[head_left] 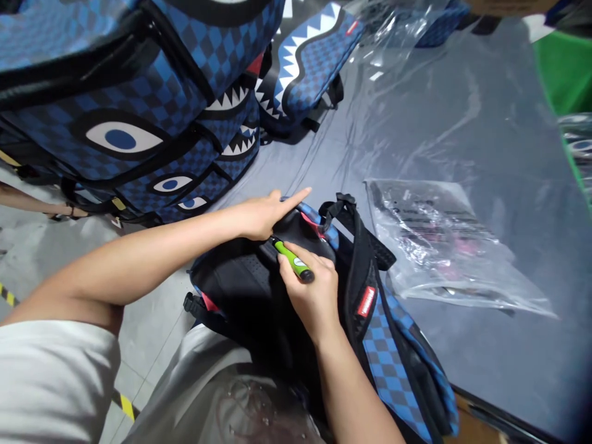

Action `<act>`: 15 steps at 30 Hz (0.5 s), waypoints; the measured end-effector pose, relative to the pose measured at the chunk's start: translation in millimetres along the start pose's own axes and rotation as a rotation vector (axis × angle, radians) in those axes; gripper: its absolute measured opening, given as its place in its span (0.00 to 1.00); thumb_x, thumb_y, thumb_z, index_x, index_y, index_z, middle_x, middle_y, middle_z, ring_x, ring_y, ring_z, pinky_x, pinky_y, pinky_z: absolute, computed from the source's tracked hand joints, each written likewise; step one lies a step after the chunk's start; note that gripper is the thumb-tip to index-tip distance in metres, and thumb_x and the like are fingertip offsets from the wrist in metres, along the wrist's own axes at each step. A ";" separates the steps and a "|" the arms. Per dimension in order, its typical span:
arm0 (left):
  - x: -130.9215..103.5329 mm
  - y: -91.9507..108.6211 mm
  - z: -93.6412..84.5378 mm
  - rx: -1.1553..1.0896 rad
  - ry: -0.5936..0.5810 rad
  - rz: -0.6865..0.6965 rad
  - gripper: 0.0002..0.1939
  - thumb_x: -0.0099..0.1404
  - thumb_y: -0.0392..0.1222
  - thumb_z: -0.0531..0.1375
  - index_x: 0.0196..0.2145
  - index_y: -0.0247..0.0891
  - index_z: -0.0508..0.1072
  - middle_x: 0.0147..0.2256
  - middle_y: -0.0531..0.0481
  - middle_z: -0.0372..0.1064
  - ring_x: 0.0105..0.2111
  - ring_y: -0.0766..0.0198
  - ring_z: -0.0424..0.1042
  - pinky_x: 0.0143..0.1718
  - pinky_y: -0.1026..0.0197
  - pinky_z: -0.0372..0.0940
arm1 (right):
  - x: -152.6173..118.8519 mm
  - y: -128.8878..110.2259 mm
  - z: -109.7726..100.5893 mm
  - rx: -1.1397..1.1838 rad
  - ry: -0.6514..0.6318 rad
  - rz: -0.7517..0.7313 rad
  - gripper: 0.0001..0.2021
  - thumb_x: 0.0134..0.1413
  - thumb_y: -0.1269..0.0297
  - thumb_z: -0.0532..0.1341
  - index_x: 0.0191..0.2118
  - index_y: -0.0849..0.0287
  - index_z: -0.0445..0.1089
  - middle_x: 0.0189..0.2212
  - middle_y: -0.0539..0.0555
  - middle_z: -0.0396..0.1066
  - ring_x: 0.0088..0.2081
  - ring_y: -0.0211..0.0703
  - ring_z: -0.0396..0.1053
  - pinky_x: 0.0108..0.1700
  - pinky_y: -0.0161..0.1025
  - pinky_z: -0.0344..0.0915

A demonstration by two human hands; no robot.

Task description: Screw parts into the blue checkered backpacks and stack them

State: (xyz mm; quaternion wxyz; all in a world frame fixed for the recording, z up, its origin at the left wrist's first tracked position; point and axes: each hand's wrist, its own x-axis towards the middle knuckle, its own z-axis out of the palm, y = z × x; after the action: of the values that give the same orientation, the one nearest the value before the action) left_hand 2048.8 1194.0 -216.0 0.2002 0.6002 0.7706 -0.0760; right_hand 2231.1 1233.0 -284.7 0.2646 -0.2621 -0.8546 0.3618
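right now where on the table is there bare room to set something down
Bare tabletop shows beyond the plastic bag, up to the clear wrap, and on the bag's near side, right of the backpack. Stacked backpacks crowd the left side; the left hand and right hand, with the green tool, crowd the backpack.

White glare flecks the plastic bag (pixel 441 246); outer edges blur.

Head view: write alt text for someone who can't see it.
A right hand holds a green-handled tool at a black and blue-checked backpack, the left hand touching it beside the tool. Checked bags with eye and tooth designs fill the upper left; a clear plastic packet lies on a gray table at right.
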 end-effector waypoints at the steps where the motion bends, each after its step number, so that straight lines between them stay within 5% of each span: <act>1: 0.5 -0.8 0.3 -0.011 -0.001 0.003 0.53 0.63 0.34 0.56 0.70 0.54 0.22 0.55 0.42 0.59 0.42 0.59 0.73 0.38 0.62 0.67 | 0.2 -0.3 0.5 -0.002 -0.001 0.001 0.11 0.58 0.60 0.61 0.44 0.54 0.78 0.41 0.55 0.81 0.41 0.50 0.78 0.48 0.49 0.68; 15: 2.2 -3.9 3.7 0.009 0.027 0.022 0.52 0.63 0.33 0.57 0.71 0.52 0.24 0.55 0.41 0.60 0.43 0.57 0.74 0.39 0.61 0.66 | 5.8 -4.0 -1.1 0.036 -0.084 -0.017 0.11 0.57 0.65 0.62 0.45 0.54 0.78 0.43 0.53 0.80 0.44 0.49 0.78 0.51 0.48 0.69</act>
State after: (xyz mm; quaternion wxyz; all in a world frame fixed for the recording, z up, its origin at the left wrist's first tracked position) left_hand 2045.4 1193.6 -220.7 0.1880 0.6105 0.7663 -0.0691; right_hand 2226.6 1234.9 -279.5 0.2362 -0.2344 -0.8606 0.3854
